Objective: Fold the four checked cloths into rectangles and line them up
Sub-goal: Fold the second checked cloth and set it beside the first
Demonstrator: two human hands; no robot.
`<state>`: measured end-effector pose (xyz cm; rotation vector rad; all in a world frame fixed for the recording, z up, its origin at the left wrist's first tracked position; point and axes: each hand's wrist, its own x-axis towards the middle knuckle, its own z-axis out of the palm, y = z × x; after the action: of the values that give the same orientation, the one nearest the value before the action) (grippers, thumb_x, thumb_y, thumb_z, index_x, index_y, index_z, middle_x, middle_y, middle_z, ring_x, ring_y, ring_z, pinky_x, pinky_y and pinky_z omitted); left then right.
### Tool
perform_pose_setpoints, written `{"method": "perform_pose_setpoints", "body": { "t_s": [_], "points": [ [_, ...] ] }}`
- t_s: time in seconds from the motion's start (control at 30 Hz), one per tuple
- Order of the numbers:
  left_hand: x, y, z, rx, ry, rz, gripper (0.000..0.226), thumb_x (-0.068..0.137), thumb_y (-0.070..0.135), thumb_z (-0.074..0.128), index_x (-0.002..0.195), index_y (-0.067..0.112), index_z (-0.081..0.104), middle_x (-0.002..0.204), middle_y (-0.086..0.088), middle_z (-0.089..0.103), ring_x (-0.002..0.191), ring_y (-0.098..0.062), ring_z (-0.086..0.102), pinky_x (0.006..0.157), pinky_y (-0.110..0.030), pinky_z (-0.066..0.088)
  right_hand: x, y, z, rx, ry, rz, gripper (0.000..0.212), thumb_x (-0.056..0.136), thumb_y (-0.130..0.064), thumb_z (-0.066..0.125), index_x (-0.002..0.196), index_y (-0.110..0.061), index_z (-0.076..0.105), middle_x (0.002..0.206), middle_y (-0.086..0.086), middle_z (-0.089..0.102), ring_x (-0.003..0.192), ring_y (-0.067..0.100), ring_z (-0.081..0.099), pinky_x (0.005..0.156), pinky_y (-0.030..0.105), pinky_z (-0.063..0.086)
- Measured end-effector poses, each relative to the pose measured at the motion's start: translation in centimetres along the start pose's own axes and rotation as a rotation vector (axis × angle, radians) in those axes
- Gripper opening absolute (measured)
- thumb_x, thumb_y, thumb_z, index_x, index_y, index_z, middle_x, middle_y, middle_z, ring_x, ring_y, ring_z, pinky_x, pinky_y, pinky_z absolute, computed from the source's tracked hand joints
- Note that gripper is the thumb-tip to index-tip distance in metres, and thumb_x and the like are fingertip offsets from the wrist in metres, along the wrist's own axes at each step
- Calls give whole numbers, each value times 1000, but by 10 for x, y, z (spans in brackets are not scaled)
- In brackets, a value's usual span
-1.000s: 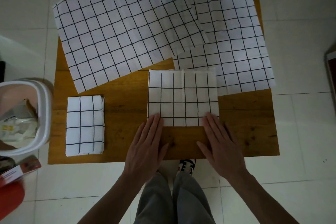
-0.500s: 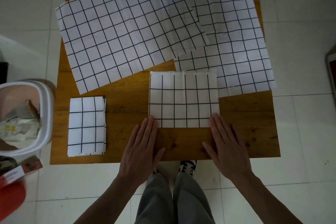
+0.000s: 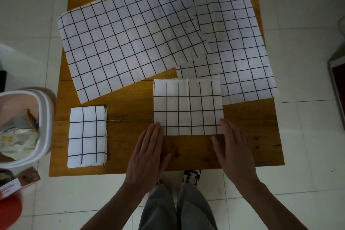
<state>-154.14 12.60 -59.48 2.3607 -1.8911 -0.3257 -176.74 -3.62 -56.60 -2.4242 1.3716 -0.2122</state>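
Hands lie flat, fingers straight and grasping nothing: the left hand [image 3: 147, 157] touches the near-left corner of the half-folded white checked cloth [image 3: 188, 106], the right hand [image 3: 234, 152] its near-right corner. A finished narrow folded checked cloth [image 3: 87, 136] sits left on the brown wooden surface [image 3: 130, 110]; two unfolded checked cloths [image 3: 123, 43] [image 3: 239, 43] overlap behind.

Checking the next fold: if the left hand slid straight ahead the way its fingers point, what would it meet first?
The left hand lies flat, fingertips at the near left corner of the half-folded cloth, so it would likely ride onto that cloth first.
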Motion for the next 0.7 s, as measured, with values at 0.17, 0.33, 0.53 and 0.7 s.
{"method": "perform_pose_setpoints", "body": {
  "t_s": [0.17,0.33,0.53,0.7],
  "points": [
    [21,18,-2,-10,11,96,69,111,51,29,163,5,24,172,-14,19,160,-28,17,128,-46,23,22,-20,-11,115,-24,354,69,98,-44,64,156,-17,37,139,7,57,120,23,58,91,42,57],
    [30,27,2,-8,-45,153,64,112,51,23,165,15,24,172,-13,18,159,-30,19,124,-51,32,31,-30,-10,88,-98,575,68,95,-54,66,144,-15,42,125,7,61,106,22,62,77,38,56],
    [28,24,7,0,-89,143,66,111,54,24,167,21,15,174,-11,10,161,-30,10,125,-51,28,34,-41,0,214,-118,697,49,93,-49,71,120,-16,50,104,4,60,88,21,61,70,33,48],
    [28,24,6,4,-95,141,66,111,55,23,167,22,13,175,-10,9,161,-29,8,126,-49,21,35,-50,1,542,31,743,30,96,-32,72,111,-21,49,97,-2,62,85,15,63,65,23,46]
  ]
}}
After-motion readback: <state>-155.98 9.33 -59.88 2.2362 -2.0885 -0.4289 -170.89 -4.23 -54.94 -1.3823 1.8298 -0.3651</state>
